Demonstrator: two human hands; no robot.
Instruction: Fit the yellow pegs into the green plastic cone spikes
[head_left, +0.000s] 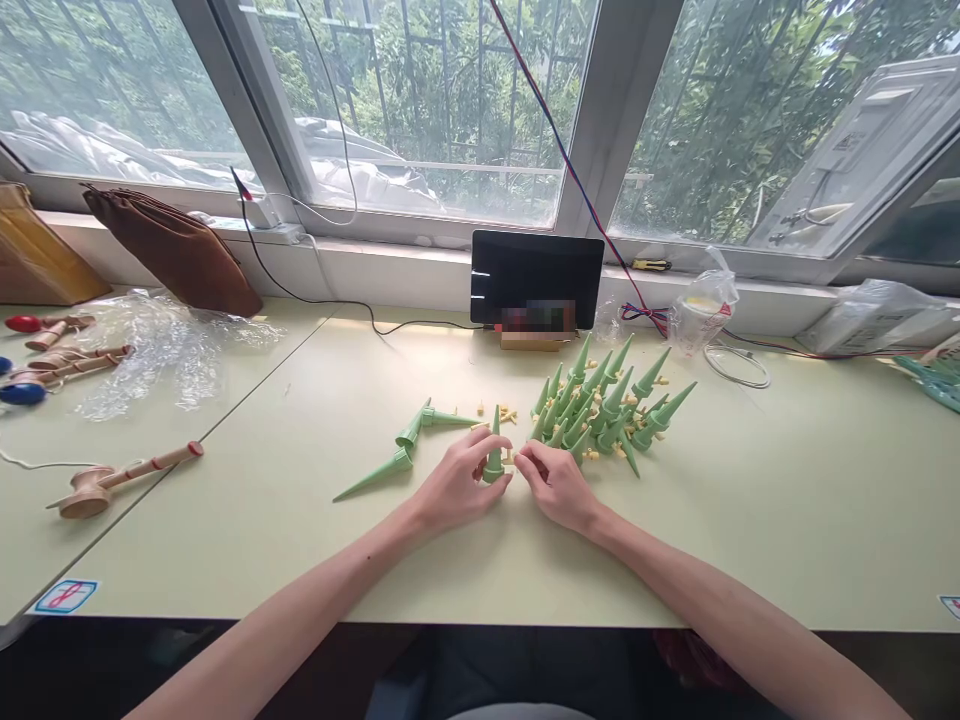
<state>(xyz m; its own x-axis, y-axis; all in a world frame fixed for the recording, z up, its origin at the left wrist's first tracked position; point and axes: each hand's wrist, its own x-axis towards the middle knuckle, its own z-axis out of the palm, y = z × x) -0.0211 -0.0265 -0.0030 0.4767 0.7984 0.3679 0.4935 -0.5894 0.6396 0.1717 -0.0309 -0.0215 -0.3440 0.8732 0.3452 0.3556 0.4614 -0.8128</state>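
Observation:
My left hand [456, 487] is closed around a green plastic cone spike [493, 450], held upright with its tip pointing away from me. My right hand [556, 484] is pinched on a small yellow piece [514, 457] right beside the base of that spike. A pile of several green spikes [607, 410] with small yellow pieces among them lies just right of my hands. Two more green spikes [409, 445] lie on the pale green table [300, 480] to the left, and a few loose yellow pieces [508, 413] lie behind the held spike.
A dark tablet screen [536, 278] stands at the back by the window. Wooden kendama toys [112, 480] and crumpled clear plastic [161, 345] lie on the left, near a brown pouch [176, 250]. A plastic bag [701, 305] and cables sit at the back right.

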